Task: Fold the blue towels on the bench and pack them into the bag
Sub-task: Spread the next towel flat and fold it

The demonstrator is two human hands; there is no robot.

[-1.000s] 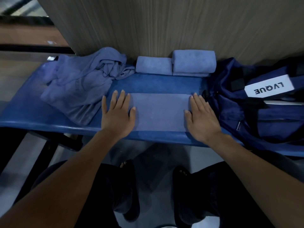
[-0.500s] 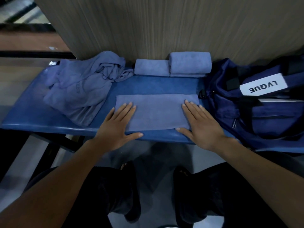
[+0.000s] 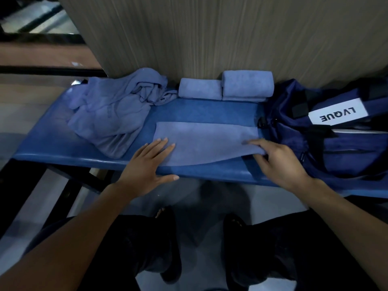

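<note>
Since 0.5 s ago right hand (image 3: 281, 162) has lifted the flat towel (image 3: 205, 141)'s near-right corner, pinching it, prob. to fold leftward; left hand (image 3: 147, 164) lies flat, anchoring the other end. Farther: crumpled towels (image 3: 109, 116), two folded towels (image 3: 226, 88). Bag (image 3: 336, 131) label reads "LVQUE", upside down.

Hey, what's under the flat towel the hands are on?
The flat towel lies on the blue bench. The right hand lifts its near right corner, showing bare bench beneath; the left hand rests on the left end. Under the rest is covered.
</note>
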